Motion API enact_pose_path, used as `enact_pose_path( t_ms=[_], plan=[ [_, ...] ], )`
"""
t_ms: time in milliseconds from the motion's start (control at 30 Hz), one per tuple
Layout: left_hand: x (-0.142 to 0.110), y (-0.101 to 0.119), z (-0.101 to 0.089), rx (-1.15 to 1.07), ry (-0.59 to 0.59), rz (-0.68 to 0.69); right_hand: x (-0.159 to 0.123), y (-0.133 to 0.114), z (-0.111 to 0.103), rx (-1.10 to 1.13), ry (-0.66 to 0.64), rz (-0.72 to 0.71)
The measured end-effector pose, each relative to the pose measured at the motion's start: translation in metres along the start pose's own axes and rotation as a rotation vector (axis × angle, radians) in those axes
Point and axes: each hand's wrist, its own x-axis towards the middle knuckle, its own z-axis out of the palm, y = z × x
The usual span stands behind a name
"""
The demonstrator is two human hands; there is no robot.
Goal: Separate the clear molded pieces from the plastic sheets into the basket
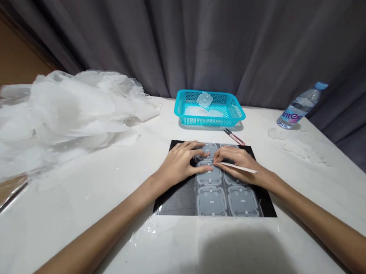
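A black mat (pixel 174 199) lies on the table with a clear sheet of rounded-square translucent pieces (pixel 211 201) on it, set in two columns. My left hand (pixel 184 159) rests on the sheet from the left, thumb and fingers spread apart and pressing on the pieces of the left column. In my right hand (pixel 237 160) is a slim white pen-shaped tool (pixel 239 167), pinched near its tip. That tip meets the sheet between the columns, close to my left fingertips; its exact kind is hidden by my fingers.
Behind the mat stands a turquoise basket (pixel 211 120) with translucent pieces inside. Small thread snips (pixel 234 137) lie between them. Crumpled translucent sheets (pixel 64 115) heap up at left. A water bottle (pixel 302 107) leans at right beside clear plastic scraps (pixel 301 146). A grey curtain (pixel 208 40) hangs behind.
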Motion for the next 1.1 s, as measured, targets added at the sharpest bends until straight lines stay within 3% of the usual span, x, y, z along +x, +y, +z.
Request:
enact_pose_path(
  t_ms=[567,867,1000,1100],
  plan=[
    [-0.001,-0.009,0.004,-0.188,-0.037,0.027,0.002,-0.002,0.01,-0.101,0.018,0.038],
    [0.006,-0.018,0.012,-0.339,-0.008,-0.03,0.008,-0.004,0.013,-0.419,-0.029,-0.18],
    [0.01,-0.019,0.012,-0.337,-0.083,-0.015,0.017,0.007,0.011,-0.337,0.083,-0.113],
    [0.009,-0.019,0.01,-0.324,-0.163,-0.058,0.026,0.03,-0.009,-0.194,0.321,0.118]
  ],
)
